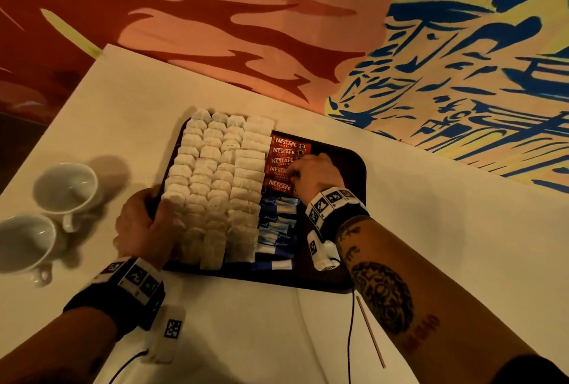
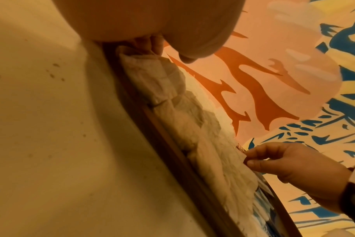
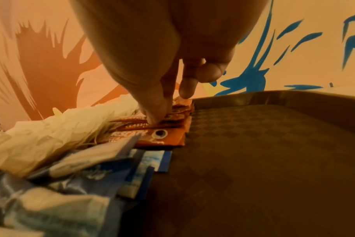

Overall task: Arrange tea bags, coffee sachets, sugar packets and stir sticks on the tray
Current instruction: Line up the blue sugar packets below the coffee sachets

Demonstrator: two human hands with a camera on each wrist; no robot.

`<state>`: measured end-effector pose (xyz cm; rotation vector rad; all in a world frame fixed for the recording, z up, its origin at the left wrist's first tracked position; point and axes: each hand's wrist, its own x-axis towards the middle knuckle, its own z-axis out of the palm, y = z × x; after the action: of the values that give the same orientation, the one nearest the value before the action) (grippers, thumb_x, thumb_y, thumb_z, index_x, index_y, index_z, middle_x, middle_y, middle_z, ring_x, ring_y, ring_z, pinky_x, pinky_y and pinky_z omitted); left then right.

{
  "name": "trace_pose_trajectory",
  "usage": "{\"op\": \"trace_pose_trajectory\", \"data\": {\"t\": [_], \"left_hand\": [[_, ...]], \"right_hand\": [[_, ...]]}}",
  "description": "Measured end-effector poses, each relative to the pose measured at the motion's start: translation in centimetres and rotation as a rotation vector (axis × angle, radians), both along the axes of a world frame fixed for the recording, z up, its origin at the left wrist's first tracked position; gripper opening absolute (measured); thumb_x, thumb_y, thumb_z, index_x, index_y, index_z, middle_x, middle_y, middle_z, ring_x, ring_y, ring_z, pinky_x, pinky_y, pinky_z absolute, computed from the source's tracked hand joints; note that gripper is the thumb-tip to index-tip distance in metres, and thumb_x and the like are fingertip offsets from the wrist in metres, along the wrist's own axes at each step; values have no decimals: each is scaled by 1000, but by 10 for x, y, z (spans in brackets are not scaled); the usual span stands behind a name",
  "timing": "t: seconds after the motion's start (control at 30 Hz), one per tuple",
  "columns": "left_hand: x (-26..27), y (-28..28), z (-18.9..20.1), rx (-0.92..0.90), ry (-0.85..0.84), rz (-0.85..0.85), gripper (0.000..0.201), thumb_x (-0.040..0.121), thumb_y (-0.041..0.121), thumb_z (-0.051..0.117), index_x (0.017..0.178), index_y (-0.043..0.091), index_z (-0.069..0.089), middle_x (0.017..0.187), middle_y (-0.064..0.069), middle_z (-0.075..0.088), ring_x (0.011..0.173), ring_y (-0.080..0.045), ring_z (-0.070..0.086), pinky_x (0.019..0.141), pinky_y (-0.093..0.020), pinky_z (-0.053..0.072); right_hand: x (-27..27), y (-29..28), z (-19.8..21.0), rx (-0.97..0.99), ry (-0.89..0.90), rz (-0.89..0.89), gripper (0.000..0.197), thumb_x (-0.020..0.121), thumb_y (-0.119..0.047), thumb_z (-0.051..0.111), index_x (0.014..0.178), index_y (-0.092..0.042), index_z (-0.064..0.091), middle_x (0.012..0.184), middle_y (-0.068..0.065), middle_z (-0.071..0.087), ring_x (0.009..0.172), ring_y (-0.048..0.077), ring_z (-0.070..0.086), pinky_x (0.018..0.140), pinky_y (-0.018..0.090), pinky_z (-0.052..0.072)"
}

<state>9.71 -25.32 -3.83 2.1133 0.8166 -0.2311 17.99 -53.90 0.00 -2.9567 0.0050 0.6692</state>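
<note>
The dark tray is parked mid-counter, its left part packed with rows of white tea bags. Red Nescafe Classic sachets are stacked right beside them, blue sugar packets lined up just nearer. One sachet is being pinched by the right hand, thumb and fingertips together. The tray's left rim is gripped by the left hand, fingers curled round it. A stir stick is left on the counter near the right forearm, and two white cups are sat off to the left.

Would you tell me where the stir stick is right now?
In the head view, the stir stick lies on the table, off the tray, beside the right forearm.
</note>
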Motion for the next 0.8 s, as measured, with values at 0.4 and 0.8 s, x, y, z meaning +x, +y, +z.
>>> {"op": "trace_pose_trajectory", "data": {"t": [0.4, 0.8], "left_hand": [[1, 7, -12, 24, -44, -60, 38, 91, 41, 47, 127, 33, 55, 129, -7, 60, 116, -36, 55, 103, -59, 41], [-36, -43, 34, 199, -227, -207, 36, 89, 17, 62, 126, 19, 58, 135, -17, 51, 122, -42, 43, 104, -52, 35]], "right_hand": [[-24, -14, 13, 122, -109, -141, 21, 98, -29, 58, 115, -33, 70, 118, -6, 63, 118, 20, 45, 99, 38, 46], [-185, -21, 7, 331, -83, -185, 27, 98, -34, 52, 120, -29, 67, 121, -7, 64, 114, 17, 50, 100, 38, 44]]}}
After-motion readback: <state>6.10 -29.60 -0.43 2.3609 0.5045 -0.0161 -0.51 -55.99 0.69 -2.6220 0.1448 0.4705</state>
